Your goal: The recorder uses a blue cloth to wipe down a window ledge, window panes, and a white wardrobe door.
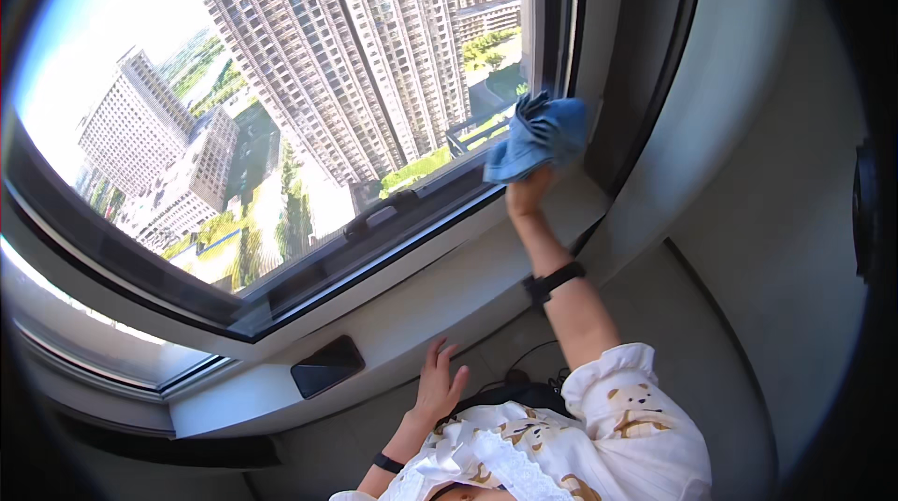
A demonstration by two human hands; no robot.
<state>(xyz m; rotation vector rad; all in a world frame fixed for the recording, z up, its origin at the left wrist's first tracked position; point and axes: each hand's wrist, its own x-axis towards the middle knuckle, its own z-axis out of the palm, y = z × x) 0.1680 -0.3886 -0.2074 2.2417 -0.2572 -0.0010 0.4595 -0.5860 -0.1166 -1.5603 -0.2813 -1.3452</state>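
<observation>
Wiping underway: right hand (529,194) fingers clench a crumpled blue cloth (538,136) against the window's lower corner; left hand (440,384), fingers spread and empty, rests near the pale sill (412,323).

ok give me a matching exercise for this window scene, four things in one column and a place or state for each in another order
Things:
1. blue cloth
2. phone
3. left hand
4. window handle

Places or states:
A. lying flat on the white sill
B. open, fingers spread, below the sill
C. bunched in the right hand against the glass corner
D. on the dark lower frame

Pairs: 1-C, 2-A, 3-B, 4-D
</observation>
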